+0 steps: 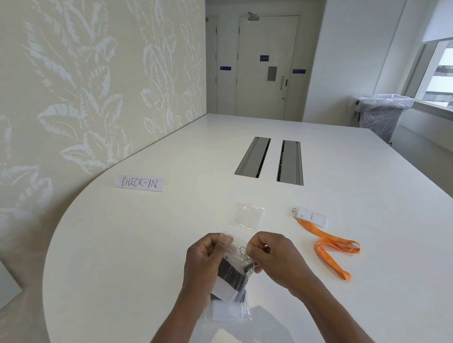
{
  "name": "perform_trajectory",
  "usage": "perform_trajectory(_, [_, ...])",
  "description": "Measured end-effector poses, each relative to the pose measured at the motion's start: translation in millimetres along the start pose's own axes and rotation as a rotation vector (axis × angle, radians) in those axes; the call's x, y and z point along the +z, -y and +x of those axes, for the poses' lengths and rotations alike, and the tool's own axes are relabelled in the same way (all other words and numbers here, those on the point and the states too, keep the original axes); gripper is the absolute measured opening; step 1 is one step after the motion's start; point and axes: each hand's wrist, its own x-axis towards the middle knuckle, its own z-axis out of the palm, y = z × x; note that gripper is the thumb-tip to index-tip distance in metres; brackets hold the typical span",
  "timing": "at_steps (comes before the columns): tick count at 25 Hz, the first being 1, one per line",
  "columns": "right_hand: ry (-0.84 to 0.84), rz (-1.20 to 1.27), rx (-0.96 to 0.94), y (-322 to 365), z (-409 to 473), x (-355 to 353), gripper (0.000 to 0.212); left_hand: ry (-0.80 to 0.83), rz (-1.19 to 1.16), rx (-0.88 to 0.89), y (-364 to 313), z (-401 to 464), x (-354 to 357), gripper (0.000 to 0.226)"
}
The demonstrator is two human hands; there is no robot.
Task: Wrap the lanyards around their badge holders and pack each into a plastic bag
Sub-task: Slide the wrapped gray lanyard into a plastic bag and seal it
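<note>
**both hands pinching the mouth of a filled bag**

the left hand (201, 260) and right hand (276, 256) are raised together just above the counter (136, 245), fingers curled and pinching the top strip of a clear plastic bag (229, 298) from either side. the bag hangs between the two hands, its mouth at the fingertips and its closed end down toward the person.

inside the bag sits a badge holder (226, 285) with a black lanyard (233, 274) wound across it in dark bands. a metal clip (244, 254) shows near the bag's mouth, close to the right hand's fingers. the bag's long axis runs away from the person, mouth at the far end, leaning a little to the left at the top. whether the seal is pressed closed cannot be told.

just beyond the hands, an empty plastic bag (246, 216) lies flat on the counter. to the right of the right hand, apart from it, lies a second badge holder (311, 216), white, with an orange lanyard (332, 246) trailing loose from it. that lanyard is unwound, looping toward the person and to the right, its long run slanting from the holder at the far left down to its near right end.

far beyond the left hand stands a folded paper sign (139, 183) reading "check-in".
</note>
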Motion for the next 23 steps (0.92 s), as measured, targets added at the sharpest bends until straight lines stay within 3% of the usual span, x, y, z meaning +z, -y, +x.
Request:
perform_trajectory(10, [0.033, 0.000, -0.035, 11, 3, 3, 0.018, -0.132, -0.251, -0.076, -4, 5, 1, 0.025])
perform_trajectory(16, [0.026, -0.044, -0.017, 5, 3, -2, 0.015, 0.002, -0.109, -0.103, -9, 5, -5, 0.016])
perform_trajectory(23, [0.018, -0.011, -0.009, 1, 5, -4, 0.016, -0.129, -0.051, -0.035, -11, 10, -6, 0.012])
